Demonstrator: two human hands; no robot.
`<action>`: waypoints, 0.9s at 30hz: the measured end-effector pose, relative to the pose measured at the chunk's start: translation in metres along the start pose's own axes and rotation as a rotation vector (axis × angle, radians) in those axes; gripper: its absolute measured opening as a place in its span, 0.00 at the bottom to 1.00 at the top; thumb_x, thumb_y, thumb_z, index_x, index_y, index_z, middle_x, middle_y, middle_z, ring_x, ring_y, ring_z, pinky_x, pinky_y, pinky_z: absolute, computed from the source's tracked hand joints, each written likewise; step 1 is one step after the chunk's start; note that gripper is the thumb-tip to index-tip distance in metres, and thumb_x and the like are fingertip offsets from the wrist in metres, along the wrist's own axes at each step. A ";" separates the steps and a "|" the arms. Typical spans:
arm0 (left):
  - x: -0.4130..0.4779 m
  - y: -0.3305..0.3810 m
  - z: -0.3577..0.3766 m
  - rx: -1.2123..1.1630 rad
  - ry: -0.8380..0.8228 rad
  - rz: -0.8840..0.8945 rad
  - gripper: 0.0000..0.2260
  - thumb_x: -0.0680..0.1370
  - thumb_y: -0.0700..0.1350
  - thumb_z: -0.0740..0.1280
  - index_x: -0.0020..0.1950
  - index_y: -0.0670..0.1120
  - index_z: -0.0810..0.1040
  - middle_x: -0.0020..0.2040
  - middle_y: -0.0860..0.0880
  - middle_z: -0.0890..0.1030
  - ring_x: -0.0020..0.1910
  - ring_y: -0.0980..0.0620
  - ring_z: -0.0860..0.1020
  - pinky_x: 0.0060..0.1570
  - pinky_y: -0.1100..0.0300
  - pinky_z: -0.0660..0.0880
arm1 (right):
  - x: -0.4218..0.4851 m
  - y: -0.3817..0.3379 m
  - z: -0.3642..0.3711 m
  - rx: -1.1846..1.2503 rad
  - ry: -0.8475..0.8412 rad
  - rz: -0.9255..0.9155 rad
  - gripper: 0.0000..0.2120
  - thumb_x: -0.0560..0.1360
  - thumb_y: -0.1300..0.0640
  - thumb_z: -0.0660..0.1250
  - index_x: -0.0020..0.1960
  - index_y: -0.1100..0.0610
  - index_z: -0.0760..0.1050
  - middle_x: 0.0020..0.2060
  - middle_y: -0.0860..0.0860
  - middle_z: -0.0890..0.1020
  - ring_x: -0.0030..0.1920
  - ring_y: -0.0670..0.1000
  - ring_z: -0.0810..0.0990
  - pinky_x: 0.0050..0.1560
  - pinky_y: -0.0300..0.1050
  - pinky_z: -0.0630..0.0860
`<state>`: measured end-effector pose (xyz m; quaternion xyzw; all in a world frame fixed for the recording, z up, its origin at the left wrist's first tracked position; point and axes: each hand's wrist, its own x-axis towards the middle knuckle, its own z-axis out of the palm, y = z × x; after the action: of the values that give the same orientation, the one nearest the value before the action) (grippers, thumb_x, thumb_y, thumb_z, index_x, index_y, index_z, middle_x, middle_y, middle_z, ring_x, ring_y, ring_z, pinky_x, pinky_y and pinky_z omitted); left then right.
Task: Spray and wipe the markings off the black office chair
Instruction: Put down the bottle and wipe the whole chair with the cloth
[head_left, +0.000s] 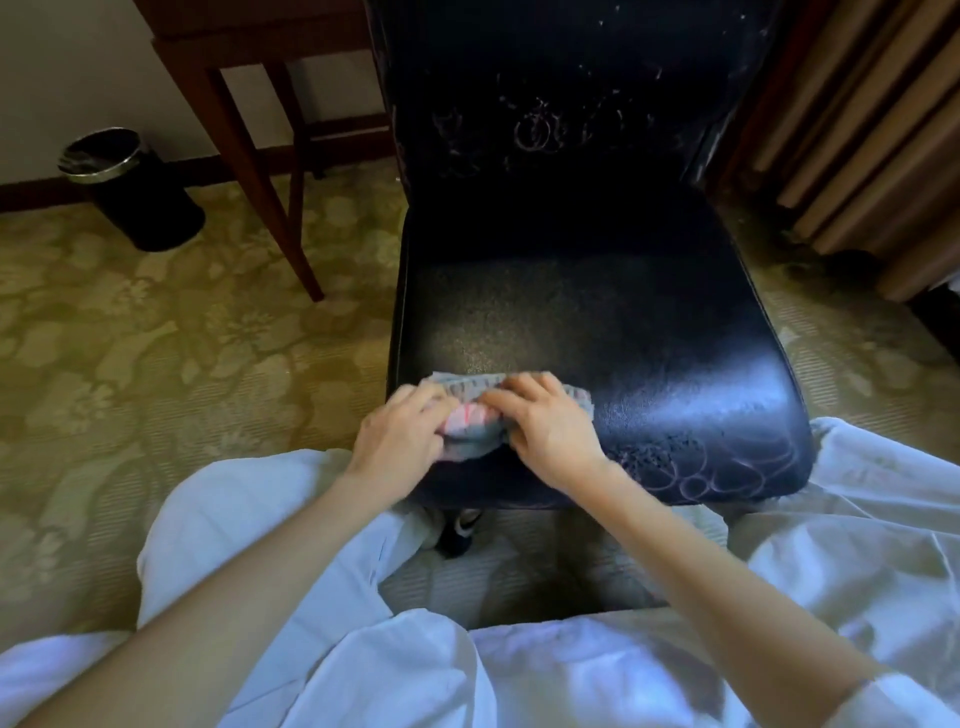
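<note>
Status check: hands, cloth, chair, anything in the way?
Left hand and right hand both grip cloth at chair seat front edge. Markings show at front-right corner and on backrest. Nothing in the way.

Floral green carpet (156, 338), wooden table (249, 104), black bin (135, 192), curtains (857, 130).

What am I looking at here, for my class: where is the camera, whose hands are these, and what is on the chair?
There is no machine. One wide-angle camera sits on a person's head, looking forward and down, so you see their own arms. The left hand and right hand both hold a bunched grey-and-pink cloth on the front edge of the black office chair seat. Pale loop markings show at the seat's front right corner, with more scribbles on the backrest. No spray bottle is in view.
</note>
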<state>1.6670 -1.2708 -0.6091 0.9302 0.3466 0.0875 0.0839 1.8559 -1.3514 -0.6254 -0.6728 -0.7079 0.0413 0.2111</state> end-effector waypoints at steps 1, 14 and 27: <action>0.014 -0.002 -0.004 -0.015 0.014 -0.041 0.19 0.70 0.40 0.70 0.61 0.46 0.79 0.59 0.48 0.76 0.53 0.45 0.74 0.44 0.52 0.76 | 0.015 0.003 -0.004 0.017 -0.003 0.049 0.22 0.68 0.65 0.70 0.62 0.53 0.78 0.55 0.55 0.80 0.54 0.61 0.75 0.50 0.55 0.78; 0.004 0.014 0.006 0.132 0.110 0.197 0.15 0.63 0.37 0.74 0.48 0.45 0.81 0.43 0.48 0.77 0.41 0.46 0.75 0.36 0.55 0.72 | -0.028 0.004 0.004 -0.005 0.031 0.033 0.20 0.70 0.64 0.70 0.61 0.53 0.77 0.58 0.54 0.78 0.55 0.59 0.73 0.51 0.56 0.78; -0.066 0.067 0.083 0.366 -0.196 0.413 0.10 0.63 0.45 0.79 0.39 0.48 0.79 0.39 0.49 0.79 0.36 0.49 0.78 0.36 0.58 0.77 | -0.131 0.005 0.047 -0.275 0.034 -0.143 0.06 0.71 0.55 0.61 0.43 0.49 0.77 0.42 0.48 0.76 0.43 0.52 0.71 0.38 0.45 0.75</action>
<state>1.6784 -1.3726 -0.6819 0.9847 0.1500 -0.0513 -0.0717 1.8445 -1.4678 -0.7014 -0.6439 -0.7493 -0.0823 0.1313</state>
